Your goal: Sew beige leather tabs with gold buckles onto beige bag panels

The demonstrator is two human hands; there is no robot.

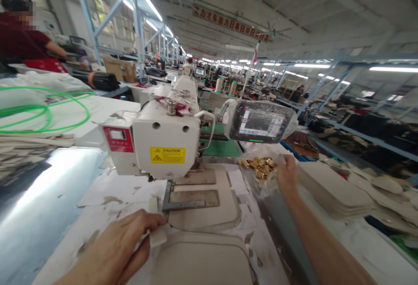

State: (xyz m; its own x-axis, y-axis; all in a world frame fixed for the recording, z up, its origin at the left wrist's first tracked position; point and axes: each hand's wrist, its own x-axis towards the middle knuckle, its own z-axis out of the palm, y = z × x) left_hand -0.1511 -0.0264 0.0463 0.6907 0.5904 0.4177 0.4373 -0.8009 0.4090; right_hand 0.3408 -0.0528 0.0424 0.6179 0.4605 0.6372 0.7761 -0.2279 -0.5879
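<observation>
My left hand (130, 237) is closed, with the index fingertip at the left edge of a beige panel (225, 198) under the sewing machine's clamp frame (189, 206). A pale strip (158, 236) shows beside and below that finger; what is pinched is hard to make out. On the right, my right hand (288, 172) is closed at the side of a clear plastic bag (261, 186), its fingertips partly hidden. Gold metal pieces (261, 166) lie in the bag. Closer to me rests another beige panel (202, 261). The sewing machine head (166, 132) stands above the clamp.
A plastic-wrapped control screen (261, 122) juts out right of the machine. Stacked beige panels (336, 185) lie at the right. Green tubing (48, 115) loops over the left table, near layered strips (26, 154). A person in dark red (22, 37) stands far left.
</observation>
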